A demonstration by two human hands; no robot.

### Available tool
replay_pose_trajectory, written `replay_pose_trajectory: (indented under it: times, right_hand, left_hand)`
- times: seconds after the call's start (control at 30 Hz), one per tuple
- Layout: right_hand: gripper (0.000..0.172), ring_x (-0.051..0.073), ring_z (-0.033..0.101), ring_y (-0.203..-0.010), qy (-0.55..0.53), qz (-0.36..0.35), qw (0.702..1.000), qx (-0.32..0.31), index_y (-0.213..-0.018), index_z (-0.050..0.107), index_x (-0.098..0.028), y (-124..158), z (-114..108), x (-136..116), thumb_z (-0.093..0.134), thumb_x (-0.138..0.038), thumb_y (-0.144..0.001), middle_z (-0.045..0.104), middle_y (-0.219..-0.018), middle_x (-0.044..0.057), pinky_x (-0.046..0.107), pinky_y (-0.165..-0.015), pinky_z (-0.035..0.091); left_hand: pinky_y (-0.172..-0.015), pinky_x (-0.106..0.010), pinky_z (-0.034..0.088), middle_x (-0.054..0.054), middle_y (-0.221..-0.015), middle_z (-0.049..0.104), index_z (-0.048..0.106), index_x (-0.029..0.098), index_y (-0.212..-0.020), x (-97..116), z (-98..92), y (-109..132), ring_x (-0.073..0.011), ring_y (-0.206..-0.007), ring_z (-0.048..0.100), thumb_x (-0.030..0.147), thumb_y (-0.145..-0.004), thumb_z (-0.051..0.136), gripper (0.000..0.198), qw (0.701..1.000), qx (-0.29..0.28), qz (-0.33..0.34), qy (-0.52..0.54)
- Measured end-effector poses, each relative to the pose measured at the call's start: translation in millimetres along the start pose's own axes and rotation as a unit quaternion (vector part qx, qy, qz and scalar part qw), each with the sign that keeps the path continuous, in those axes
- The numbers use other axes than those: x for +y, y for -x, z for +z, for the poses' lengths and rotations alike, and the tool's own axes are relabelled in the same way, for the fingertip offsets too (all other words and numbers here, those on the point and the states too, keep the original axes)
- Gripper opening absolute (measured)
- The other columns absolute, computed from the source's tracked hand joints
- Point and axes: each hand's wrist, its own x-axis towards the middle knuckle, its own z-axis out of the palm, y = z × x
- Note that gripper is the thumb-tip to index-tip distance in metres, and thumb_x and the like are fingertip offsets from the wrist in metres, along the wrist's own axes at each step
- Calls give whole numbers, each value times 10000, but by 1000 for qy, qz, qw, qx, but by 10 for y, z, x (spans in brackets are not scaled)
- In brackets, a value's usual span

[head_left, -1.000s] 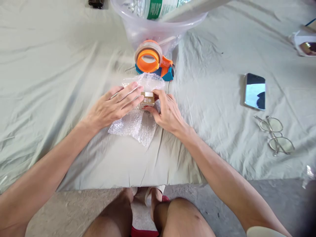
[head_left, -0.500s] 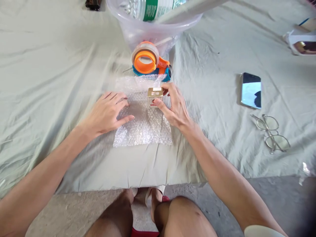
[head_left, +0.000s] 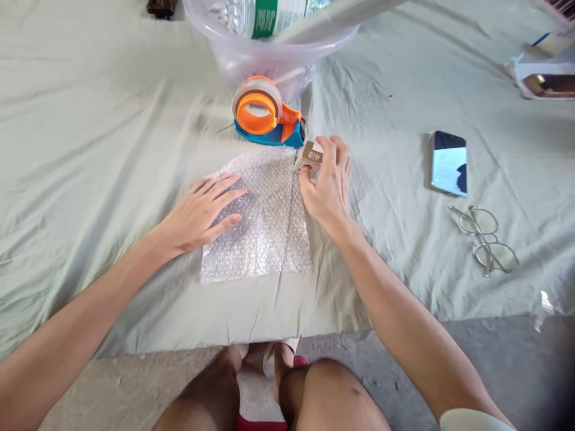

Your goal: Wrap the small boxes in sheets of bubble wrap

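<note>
A sheet of clear bubble wrap [head_left: 265,233] lies flat on the cloth-covered table. My left hand [head_left: 206,209] rests on its left side, palm down with the fingers spread. In my right hand [head_left: 330,185] is a small brown and white cardboard box [head_left: 311,157], gripped between thumb and fingers at the wrap's upper right corner. The right side of the box is hidden by my fingers. Just beyond the wrap stands an orange and blue tape dispenser [head_left: 290,129] with a roll of clear tape on it.
Behind the dispenser is a translucent plastic basket [head_left: 269,60] holding a bottle with a green label [head_left: 265,18]. A phone [head_left: 449,163] and eyeglasses [head_left: 487,239] lie to the right. A white tray-like item [head_left: 518,75] sits at the far right, a dark object [head_left: 162,7] at the far left.
My right hand has carried the box off the middle of the bubble wrap, to the right and away from me. The wrap now lies flatter, and my left hand stays on it.
</note>
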Motion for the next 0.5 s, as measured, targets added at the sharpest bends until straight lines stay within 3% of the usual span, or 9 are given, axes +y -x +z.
replay_pose_trajectory:
  times: [0.13,0.27,0.4,0.5]
  right_hand:
    - [481,356,625,-1380,10,3,1000,1,-1421,527,-298,-31,-34,-58,644,-202,-965,626,-1467,139,678,-1204,525]
    - [496,357,648,-1295,60,29,997,24,-1289,522,-261,-47,-56,-36,597,-76,-835,653,-1376,144,679,-1150,541]
    - [420,374,607,-1391,81,8,995,66,-1258,553,-247,-39,-93,-82,574,-93,-868,620,-1500,201,686,-1167,507]
    - [326,367,601,-1415,57,-88,985,137,-1258,585,-258,-28,-165,-182,554,-155,-950,625,-1509,188,670,-1188,484]
  left_hand:
    - [-1328,-632,456,-162,-1782,552,565,184,-1665,27,3,-16,-405,-1655,531,554,-1193,434,614,1000,19,-7,-10]
    - [-1298,-638,484,-180,-1757,569,579,179,-1643,42,4,-18,-417,-1596,586,510,-1178,463,582,1000,22,-3,-19]
    - [-1366,-661,414,-193,-1847,428,434,206,-1745,25,4,0,-433,-1728,409,485,-1133,569,685,999,35,-5,-9]
    - [-1391,-661,374,-200,-1900,321,320,212,-1799,-9,24,12,-439,-1795,263,501,-1115,599,793,1000,29,8,-5]
